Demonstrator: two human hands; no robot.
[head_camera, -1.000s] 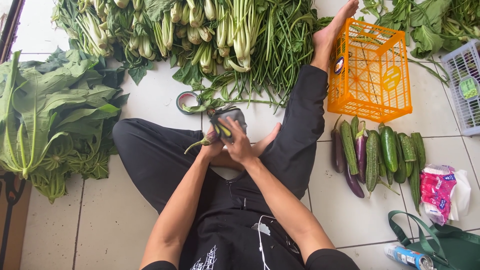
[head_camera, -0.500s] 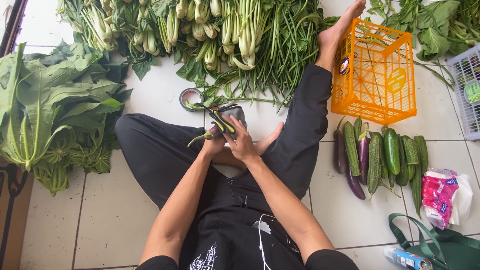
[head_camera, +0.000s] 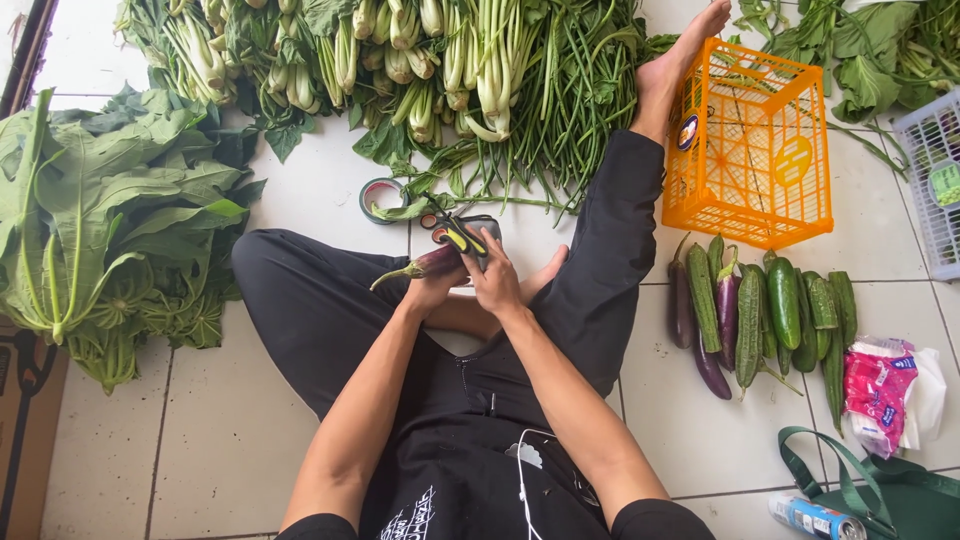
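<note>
Floor (head_camera: 250, 450) is pale tile, greens (head_camera: 110, 220) heaped all around, orange crate (head_camera: 750, 150) by one foot. Left hand (head_camera: 432, 290) wraps an eggplant (head_camera: 425, 266) over the lap; right hand (head_camera: 495, 283) grips scissors (head_camera: 455, 232) against it.

pale tiled floor (head_camera: 200, 450): broad leafy greens (head_camera: 100, 220) at left, bok choy (head_camera: 400, 50) and long beans (head_camera: 570, 90) along the top, an orange crate (head_camera: 750, 150) upper right, cucumbers and eggplants (head_camera: 760, 320) at right, a tape roll (head_camera: 380, 198) centre.
</note>
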